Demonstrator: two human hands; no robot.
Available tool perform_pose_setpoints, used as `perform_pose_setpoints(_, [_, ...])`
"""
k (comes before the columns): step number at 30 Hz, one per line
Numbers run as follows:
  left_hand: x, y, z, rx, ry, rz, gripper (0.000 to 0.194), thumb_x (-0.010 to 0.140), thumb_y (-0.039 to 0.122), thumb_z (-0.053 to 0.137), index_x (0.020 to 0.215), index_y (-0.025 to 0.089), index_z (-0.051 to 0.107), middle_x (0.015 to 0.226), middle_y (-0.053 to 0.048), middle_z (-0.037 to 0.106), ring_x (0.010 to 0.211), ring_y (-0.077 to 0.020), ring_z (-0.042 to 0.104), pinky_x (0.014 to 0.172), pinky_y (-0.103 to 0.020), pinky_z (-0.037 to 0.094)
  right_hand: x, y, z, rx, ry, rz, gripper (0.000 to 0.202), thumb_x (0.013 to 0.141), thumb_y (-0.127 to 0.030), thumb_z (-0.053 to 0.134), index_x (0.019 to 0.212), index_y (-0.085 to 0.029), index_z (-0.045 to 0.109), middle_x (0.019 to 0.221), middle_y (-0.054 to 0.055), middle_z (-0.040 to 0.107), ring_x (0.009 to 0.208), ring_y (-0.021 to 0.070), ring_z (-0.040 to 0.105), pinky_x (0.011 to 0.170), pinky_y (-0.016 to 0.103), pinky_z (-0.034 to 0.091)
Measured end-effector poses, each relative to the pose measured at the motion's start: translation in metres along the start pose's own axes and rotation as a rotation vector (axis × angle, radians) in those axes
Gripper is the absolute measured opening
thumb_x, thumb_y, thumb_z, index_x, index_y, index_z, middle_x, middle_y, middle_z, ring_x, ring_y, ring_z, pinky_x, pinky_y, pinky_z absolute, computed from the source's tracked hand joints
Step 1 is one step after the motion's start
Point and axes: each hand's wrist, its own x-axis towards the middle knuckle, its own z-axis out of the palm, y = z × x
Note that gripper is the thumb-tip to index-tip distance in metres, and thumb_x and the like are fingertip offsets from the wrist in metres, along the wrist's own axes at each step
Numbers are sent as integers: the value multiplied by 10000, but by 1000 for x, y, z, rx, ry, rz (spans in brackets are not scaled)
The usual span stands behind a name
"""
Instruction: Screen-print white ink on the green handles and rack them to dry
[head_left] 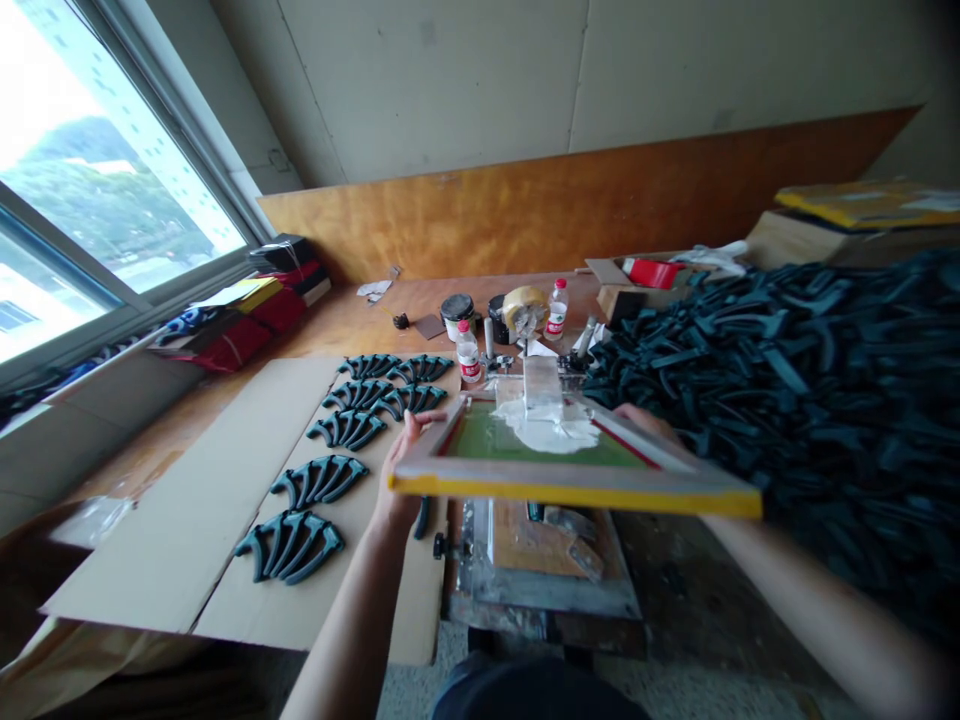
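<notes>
A screen printing frame [570, 487] with yellow tape along its near edge is held tilted above a work stand. White ink [536, 432] lies on its green mesh [484, 440], below a pale block-shaped piece [543, 388]. My left hand [409, 450] grips the frame's left side, fingers partly behind it. On the right side, my right hand [651, 422] holds the frame, its fingers mostly hidden. Beneath the frame, a wooden block [517, 545] sits on a metal base [555, 592], with a small dark green piece [535, 511] partly in view.
Dark green curved parts [289, 545] lie in fan-shaped groups on cardboard [195, 470] at left. A large heap of similar parts [780, 380] fills the right. Behind the frame stand two bottles [469, 355], a tub [457, 315] and a tape roll [525, 308].
</notes>
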Motion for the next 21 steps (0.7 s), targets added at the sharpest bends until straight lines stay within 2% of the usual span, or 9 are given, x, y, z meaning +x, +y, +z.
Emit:
perform_pose_setpoints(3, [27,25,17,-149,-80,71,546,805,650,508,965,145,641,863,-74,686,698,-148,611,554,-231,458,-44,-6,37,22,-137,-136,332,856,-457,574,746,-154,655,769,39,660,680,157,605,612,233,490])
perform_pose_setpoints(6, [36,26,25,-183,-8,83,571,800,672,497,983,144,612,839,-77,692,723,-149,625,536,-209,449,-71,-24,70,24,-252,-152,160,825,-299,646,769,-159,595,854,82,651,814,206,619,719,281,474])
perform_pose_setpoints(9, [5,-7,33,-186,19,-93,593,769,674,549,1061,158,583,836,-71,706,665,-143,632,515,-207,444,-80,-45,79,67,-274,-24,91,899,-218,535,830,-160,547,783,72,638,726,185,615,670,270,454])
perform_pose_setpoints(12, [-53,-62,45,-88,-315,-619,708,668,691,650,1098,130,602,970,-166,716,750,-236,682,500,-258,469,-93,-80,73,180,-104,49,155,953,-282,444,858,-182,515,796,64,618,715,183,595,649,282,454])
perform_pose_setpoints(14, [-83,-94,51,-166,-374,-754,668,680,696,637,1063,149,618,1021,-162,705,887,-265,678,594,-294,517,-104,-101,69,261,-53,-67,136,951,-281,442,887,-192,524,864,67,615,796,194,588,703,300,464])
perform_pose_setpoints(15, [-90,-107,50,-201,-333,-765,635,688,691,632,1029,155,623,987,-143,708,894,-255,674,619,-295,520,-107,-106,68,297,-82,-176,113,944,-261,454,900,-197,537,887,59,615,837,194,581,741,304,465])
perform_pose_setpoints(17, [-88,-125,37,-169,-172,-708,601,682,692,625,950,154,622,822,-91,702,750,-208,670,568,-265,489,-105,-94,65,337,-178,-347,101,927,-204,474,929,-209,575,919,39,619,907,185,568,813,299,453])
perform_pose_setpoints(18, [-79,-131,25,-80,-86,-662,604,676,706,608,916,152,618,725,-62,681,641,-187,647,515,-253,458,-99,-76,64,318,-208,-340,131,919,-171,476,944,-215,596,935,31,621,931,176,563,840,287,445])
perform_pose_setpoints(21, [-40,-145,-31,382,96,-470,625,737,754,417,794,158,596,487,-2,565,421,-172,536,419,-268,390,-65,10,59,124,-183,37,298,878,-57,437,1021,-213,646,1000,50,621,999,170,550,895,264,418])
